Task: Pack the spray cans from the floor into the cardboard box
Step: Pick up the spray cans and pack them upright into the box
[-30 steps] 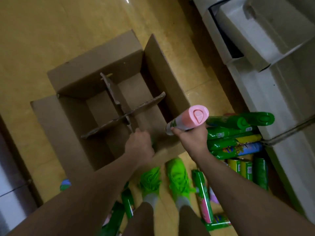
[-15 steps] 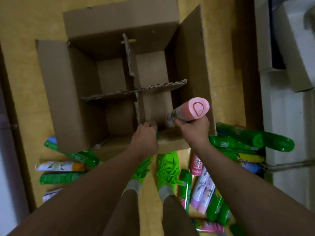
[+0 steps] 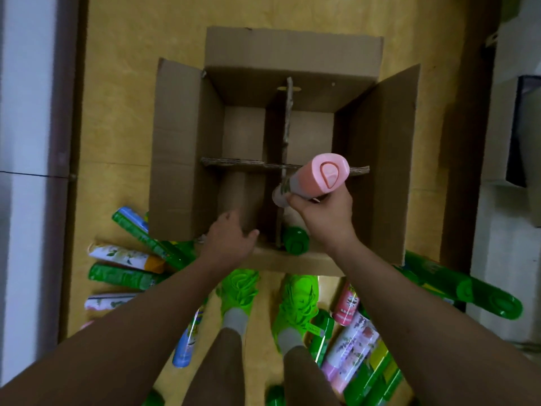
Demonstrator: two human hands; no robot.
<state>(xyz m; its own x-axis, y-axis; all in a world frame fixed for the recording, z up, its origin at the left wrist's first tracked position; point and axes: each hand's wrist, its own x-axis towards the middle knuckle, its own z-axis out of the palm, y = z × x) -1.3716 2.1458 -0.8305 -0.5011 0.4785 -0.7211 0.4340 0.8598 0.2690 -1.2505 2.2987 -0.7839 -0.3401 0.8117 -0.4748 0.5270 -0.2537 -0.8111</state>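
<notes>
The pink can (image 3: 314, 179) was tilted above the box's (image 3: 187, 148) near right compartment, gripped round its lower body by the right hand (image 3: 325, 219). Just below it a green can (image 3: 296, 241) stood in that compartment against the near wall, its body hidden by the divider (image 3: 285, 127). The left hand (image 3: 229, 240) rested at the box's near edge, fingers relaxed, holding nothing. More cans (image 3: 126, 276) lay on the floor (image 3: 117, 83) at the box's near corners; their labels were too blurred to read. Green shoes (image 3: 297, 300) stood before the box.
</notes>
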